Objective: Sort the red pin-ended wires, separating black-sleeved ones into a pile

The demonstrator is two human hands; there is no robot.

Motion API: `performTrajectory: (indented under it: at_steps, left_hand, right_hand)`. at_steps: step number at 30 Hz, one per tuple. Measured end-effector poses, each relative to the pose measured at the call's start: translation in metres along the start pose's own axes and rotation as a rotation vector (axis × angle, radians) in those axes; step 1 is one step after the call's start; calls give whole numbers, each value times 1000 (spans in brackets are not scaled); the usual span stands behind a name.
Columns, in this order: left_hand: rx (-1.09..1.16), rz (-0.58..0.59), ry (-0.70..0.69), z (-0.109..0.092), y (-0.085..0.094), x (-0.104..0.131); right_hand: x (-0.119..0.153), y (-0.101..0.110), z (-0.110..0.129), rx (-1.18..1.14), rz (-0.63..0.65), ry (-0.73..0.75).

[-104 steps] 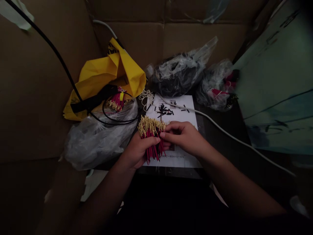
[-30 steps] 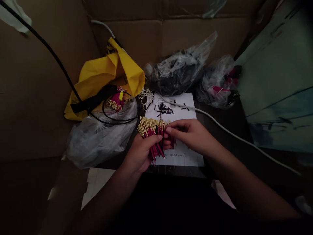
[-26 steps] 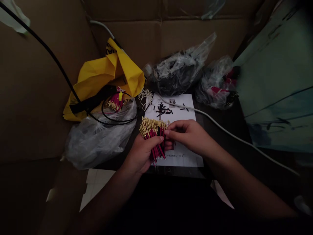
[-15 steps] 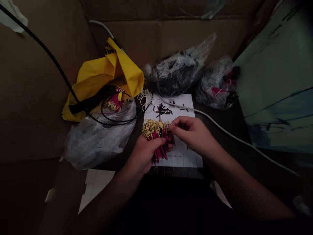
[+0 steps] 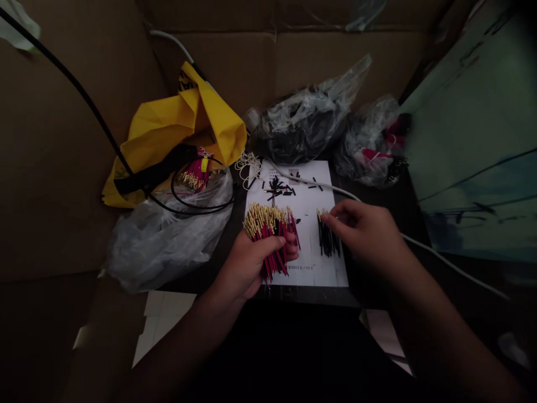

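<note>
A thick bundle of red and black wires [image 5: 266, 221] is gripped in the left hand [image 5: 247, 263], the thumb pressed across its front, the gold ends pointed away from the body and the bare lower ends left poking out below the grip. To the right, a smaller group of black wires [image 5: 327, 240] is laid on a printed sheet [image 5: 308, 201], its long axis run from the near edge toward the far one, roughly in line with the held bundle. The right hand [image 5: 369, 229] is much the nearer to this group: its thumb and forefinger are drawn close together at the gold ends, the palm kept to the right of the wires. Whether a wire is pinched there cannot be told in the dim light. Between the two groups, just beside the left fingers, a few red wires [image 5: 293, 226] are seen, slightly slanted. Short black pieces [image 5: 277, 187] are scattered farther up the sheet, which is crossed near its far end by a white cable [image 5: 444, 254]. To the left, a yellow bag [image 5: 159, 126] is slumped against cardboard [image 5: 226, 47].
</note>
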State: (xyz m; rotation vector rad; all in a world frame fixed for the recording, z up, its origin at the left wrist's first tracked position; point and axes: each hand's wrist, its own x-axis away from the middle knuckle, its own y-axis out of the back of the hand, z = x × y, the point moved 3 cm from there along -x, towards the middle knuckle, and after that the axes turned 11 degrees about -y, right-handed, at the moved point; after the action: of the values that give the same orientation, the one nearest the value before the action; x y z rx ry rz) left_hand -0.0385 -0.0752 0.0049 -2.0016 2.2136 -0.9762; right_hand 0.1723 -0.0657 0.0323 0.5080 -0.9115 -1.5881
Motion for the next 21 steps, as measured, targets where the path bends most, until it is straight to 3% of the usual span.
performTrajectory:
  at_steps: [4,5,15,21]
  left_hand:
    - [38,24,-38,1,-5,0]
    - [47,33,-57,1,-6,0]
    - [53,10,-82,0,-8,-1]
    - [53,-2,-92,-2,-10,-2]
  right_hand:
    - [18,-14,43,-264,283,226]
    - [21,-17,50,-272,304,256]
    - [15,-29,52,-199,222,183]
    - [10,-30,50,-269,322,114]
